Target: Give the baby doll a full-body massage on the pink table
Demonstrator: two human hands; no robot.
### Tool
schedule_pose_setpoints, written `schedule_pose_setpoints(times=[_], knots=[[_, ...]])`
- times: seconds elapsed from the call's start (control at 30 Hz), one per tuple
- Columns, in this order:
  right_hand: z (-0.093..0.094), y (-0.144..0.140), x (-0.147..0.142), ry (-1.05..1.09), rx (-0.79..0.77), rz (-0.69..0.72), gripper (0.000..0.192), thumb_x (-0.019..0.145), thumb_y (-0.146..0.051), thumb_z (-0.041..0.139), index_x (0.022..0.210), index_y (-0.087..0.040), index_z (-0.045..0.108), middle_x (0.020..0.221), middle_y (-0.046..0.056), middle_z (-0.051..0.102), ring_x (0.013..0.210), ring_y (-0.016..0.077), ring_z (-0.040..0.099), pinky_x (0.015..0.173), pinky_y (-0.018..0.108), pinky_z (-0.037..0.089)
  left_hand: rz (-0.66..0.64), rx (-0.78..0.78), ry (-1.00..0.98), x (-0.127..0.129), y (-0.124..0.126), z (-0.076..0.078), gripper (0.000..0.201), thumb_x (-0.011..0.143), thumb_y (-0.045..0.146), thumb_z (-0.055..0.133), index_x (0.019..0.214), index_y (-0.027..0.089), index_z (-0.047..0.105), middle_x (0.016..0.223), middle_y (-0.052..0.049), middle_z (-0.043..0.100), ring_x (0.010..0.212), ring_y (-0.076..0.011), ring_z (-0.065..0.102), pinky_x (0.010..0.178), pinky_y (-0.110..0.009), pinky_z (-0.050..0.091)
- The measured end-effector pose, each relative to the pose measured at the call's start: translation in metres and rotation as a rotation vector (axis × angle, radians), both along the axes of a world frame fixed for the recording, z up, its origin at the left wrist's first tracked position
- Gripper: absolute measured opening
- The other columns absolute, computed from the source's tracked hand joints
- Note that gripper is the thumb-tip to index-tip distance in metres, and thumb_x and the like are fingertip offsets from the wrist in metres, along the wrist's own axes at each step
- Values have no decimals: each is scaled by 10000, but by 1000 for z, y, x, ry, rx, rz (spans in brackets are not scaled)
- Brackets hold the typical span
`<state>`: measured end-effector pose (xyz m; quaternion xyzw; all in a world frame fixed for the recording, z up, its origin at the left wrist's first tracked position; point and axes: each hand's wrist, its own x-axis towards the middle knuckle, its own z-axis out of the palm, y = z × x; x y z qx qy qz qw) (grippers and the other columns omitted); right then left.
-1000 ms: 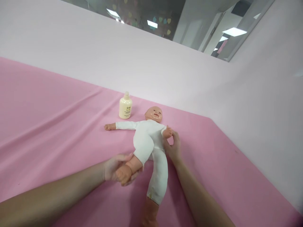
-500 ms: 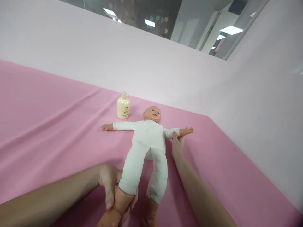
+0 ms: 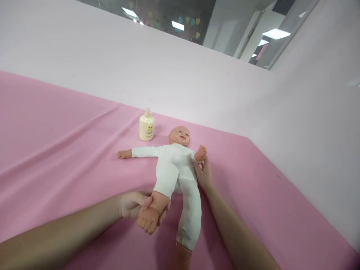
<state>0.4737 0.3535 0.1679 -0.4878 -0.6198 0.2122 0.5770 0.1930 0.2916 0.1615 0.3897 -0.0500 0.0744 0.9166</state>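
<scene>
A baby doll [image 3: 176, 161] with a white cloth body lies on its back, its head toward the wall. My left hand [image 3: 137, 204] is closed round the doll's leg on the left, near the ankle, and holds the foot raised toward me. With my right hand [image 3: 204, 174] I grip the doll's arm on the right, which is bent up so its small hand points upward. The doll's other arm stretches out flat to the left. Its other leg lies straight, with the foot partly cut off by the lower edge.
A cream-coloured bottle [image 3: 146, 125] stands upright left of the doll's head. Pink cloth [image 3: 70, 150] with a few creases covers the surface. A white wall [image 3: 126, 71] rises behind it, with a window [image 3: 168, 22] above, and continues on the right.
My left hand has pushed the doll's leg up and away from me, bending it. My right hand has folded the doll's arm inward from its outstretched position.
</scene>
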Motion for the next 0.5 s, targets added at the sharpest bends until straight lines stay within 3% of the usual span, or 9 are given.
schedule_pose_setpoints(times=[0.23,0.37,0.5], knots=[[7,-9,-3,-382,157,120,342,918,-323,615,1259,-301,623,1323,74,608,1296,252,504,1134,504,388,195,-116,93,4,2,-3,583,831,570,671,1176,103,626,940,-90,646,766,-156,581,665,-271,455],[10,-10,-4,-444,176,161,307,927,-282,592,1228,-307,646,1315,72,608,1304,248,493,1134,504,390,193,-90,101,4,3,-1,597,825,581,667,1175,100,621,949,-99,656,761,-165,589,646,-274,456],[5,-9,-7,-304,143,144,350,919,-336,605,1265,-288,601,1334,75,601,1301,239,508,1142,488,387,93,8,77,2,3,-1,613,819,591,658,1205,116,610,932,-97,678,750,-184,619,654,-292,472]])
